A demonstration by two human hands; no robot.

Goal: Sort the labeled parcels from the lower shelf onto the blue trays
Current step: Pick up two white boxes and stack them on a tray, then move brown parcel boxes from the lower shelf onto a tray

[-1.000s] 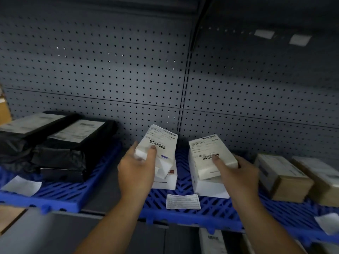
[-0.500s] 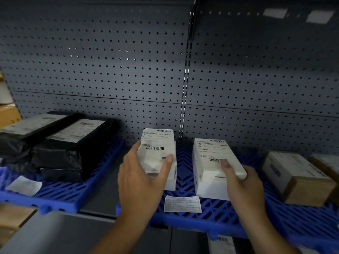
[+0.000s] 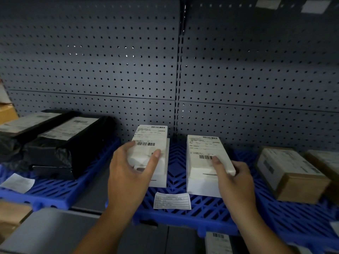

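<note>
The left hand pinches a white parcel between thumb and fingers near the left edge of the blue tray. The right hand curls round a second parcel toward the tray's middle. Each sits over a white box, so I would lower both flat and square (labels up), letting go only once they rest steady.

Parcel stockroom, pegboard shelving, blue trays
</note>
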